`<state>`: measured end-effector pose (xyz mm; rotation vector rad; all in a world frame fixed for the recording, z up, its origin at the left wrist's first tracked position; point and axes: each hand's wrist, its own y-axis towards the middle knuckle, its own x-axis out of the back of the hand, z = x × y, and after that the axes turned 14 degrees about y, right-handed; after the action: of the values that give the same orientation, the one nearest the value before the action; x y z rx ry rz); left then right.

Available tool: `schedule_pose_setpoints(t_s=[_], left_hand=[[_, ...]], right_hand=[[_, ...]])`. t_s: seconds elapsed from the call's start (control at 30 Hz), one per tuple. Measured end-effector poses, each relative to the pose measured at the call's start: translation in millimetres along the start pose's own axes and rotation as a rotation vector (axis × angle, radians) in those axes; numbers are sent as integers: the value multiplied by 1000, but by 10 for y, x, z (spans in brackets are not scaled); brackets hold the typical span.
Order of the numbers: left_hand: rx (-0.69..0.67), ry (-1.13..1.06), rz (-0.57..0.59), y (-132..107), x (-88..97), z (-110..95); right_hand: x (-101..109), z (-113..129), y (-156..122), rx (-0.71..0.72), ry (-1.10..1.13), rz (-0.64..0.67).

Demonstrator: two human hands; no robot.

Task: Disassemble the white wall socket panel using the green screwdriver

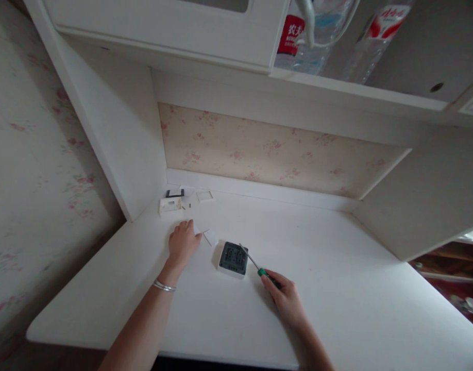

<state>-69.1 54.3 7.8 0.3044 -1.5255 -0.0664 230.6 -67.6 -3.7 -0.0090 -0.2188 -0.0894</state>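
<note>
The switch module is lying on the desk, between the left hand and the right hand. A screwdriver is slanting from the right hand (tip reaching over the module's right edge). Small loose parts are sitting behind the left hand, in the back corner. Bottles are standing on the shelf above.

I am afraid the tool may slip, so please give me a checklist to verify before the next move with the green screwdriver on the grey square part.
1. Grip: right hand closed around the green-handled screwdriver with thin metal shaft: ok.
2. Tip: it reaches the dark grey square module in its white frame; seated in a screw: cannot tell.
3. Module lies flat on the white desk: ok.
4. Module steadied: left hand rests beside it on a small flat white piece, not on the module: not ok.
5. Loose small white box-shaped part and black frame lie at the back, apart from both hands: ok.
</note>
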Motion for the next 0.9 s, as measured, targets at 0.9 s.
schedule_pose_setpoints(t_s=[0.9], left_hand=[[-348,-53,-20,-22,-353,-285]], right_hand=[[9,30,34,13,42,-5]])
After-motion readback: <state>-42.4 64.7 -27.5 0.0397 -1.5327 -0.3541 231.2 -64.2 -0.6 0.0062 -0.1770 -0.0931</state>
